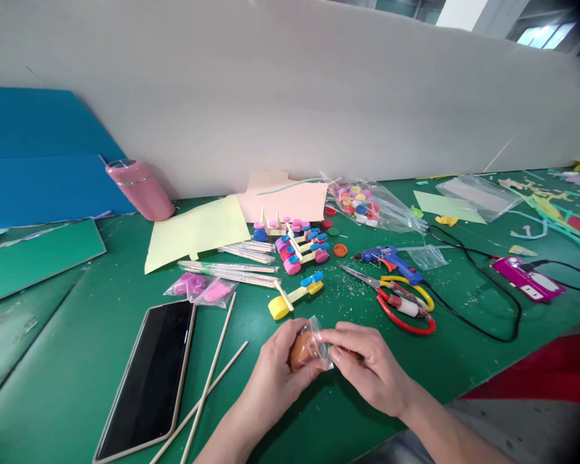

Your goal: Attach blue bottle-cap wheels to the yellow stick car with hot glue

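Note:
Near the front of the green table, my left hand (283,364) is wrapped round a small clear bag with an orange-brown lump (301,350) inside. Its open end faces my right hand (367,361), whose thumb and forefinger are bent together at the bag's edge. Part of a brown piece shows beneath the right fingers, mostly hidden by them. Just beyond the hands lies a yellow, cream and blue assembled piece (297,295). Similar pink and blue pieces (303,248) stand behind it.
A phone (147,380) and crossed wooden sticks (207,386) lie left. Scissors (406,309), a blue glue gun (391,258) and its cable are right. Behind are bagged sticks (232,274), coloured sheets (198,232), bagged caps (360,203) and a pink bottle (142,193).

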A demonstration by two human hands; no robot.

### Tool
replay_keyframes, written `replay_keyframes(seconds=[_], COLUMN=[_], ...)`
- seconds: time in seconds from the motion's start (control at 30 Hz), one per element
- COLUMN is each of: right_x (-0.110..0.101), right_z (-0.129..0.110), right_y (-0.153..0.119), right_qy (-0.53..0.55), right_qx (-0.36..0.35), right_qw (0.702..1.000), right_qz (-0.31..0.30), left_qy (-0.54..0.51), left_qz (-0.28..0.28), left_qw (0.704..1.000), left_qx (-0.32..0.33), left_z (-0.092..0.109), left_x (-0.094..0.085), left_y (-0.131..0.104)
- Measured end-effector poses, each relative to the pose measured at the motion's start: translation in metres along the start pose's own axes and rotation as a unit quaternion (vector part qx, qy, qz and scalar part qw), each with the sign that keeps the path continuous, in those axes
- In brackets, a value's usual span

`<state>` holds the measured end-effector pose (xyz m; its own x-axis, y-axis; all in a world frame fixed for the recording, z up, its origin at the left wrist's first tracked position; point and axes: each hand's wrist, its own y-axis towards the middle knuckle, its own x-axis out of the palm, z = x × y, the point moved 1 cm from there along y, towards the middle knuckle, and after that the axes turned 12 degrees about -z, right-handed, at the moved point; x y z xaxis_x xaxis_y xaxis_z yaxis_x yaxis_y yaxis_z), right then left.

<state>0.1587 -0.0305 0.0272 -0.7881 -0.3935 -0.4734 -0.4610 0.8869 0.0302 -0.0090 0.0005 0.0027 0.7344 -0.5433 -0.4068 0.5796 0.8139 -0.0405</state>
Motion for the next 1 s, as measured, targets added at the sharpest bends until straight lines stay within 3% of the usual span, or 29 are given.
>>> replay_keyframes(seconds=[0.4,0.5,0.67,0.73,0.83,0.93,1.0], right_x=[0.0,0.0,-0.004,-0.003,0.002,0.007,0.008], right_z=[-0.016,-0.012,-0.004,-0.002,0.0,0.001,0.002], right_y=[0.006,0.005,-0.002,-0.002,0.002,0.007,0.009], right_qy=[-0.131,-0.142,-0.088,-0.051,-0.04,-0.061,-0.067], right_qx=[-0.004,-0.023,0.0,0.054,0.116,0.115,0.104], right_qw=[0.988,0.988,0.993,0.994,0.992,0.991,0.992], right_qz=[-0.087,-0.053,0.076,0.077,0.031,0.02,0.026], left_qy=[-0.003,-0.014,-0.026,-0.02,0.0,0.016,0.008], left_qz=[0.024,0.024,0.013,0.018,0.044,0.068,0.055], left_qw=[1.0,1.0,1.0,0.999,0.999,0.998,0.998], left_qx=[0.001,0.003,-0.012,-0.017,-0.013,0.003,0.016], left_z=[0.001,0.002,0.004,0.003,0.0,-0.002,0.0], left_x=[-0.002,-0.002,-0.003,-0.002,0.001,0.004,0.004], left_y=[0.003,0.005,0.006,0.005,0.005,0.004,0.003])
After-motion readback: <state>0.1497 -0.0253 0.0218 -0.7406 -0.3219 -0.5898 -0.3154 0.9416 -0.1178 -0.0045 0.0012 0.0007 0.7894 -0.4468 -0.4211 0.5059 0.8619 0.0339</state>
